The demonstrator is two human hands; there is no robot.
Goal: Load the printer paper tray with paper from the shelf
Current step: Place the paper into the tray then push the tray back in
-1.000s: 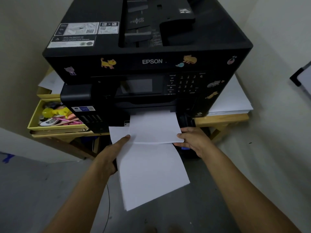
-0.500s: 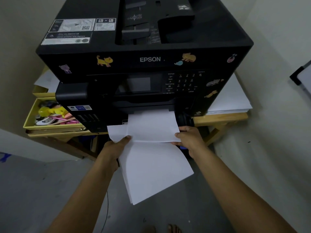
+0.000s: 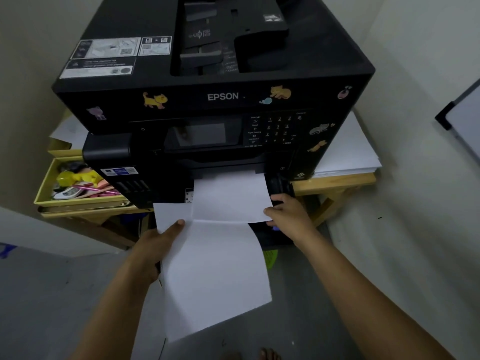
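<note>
Head view, looking down at a black Epson printer (image 3: 223,97) standing on a wooden surface (image 3: 335,181). The left hand (image 3: 155,245) grips the left edge of a loose sheaf of white paper (image 3: 215,276), thumb pressed on top, fingers hidden beneath; the sheaf hangs down toward the floor, below the printer's front. The right hand (image 3: 288,214) pinches the near right corner of a second sheet (image 3: 231,198) that projects from the printer's front slot, overlapping the sheaf's upper edge. A stack of paper (image 3: 348,152) lies on the surface right of the printer; a yellow tray (image 3: 45,188) of small items sits left.
</note>
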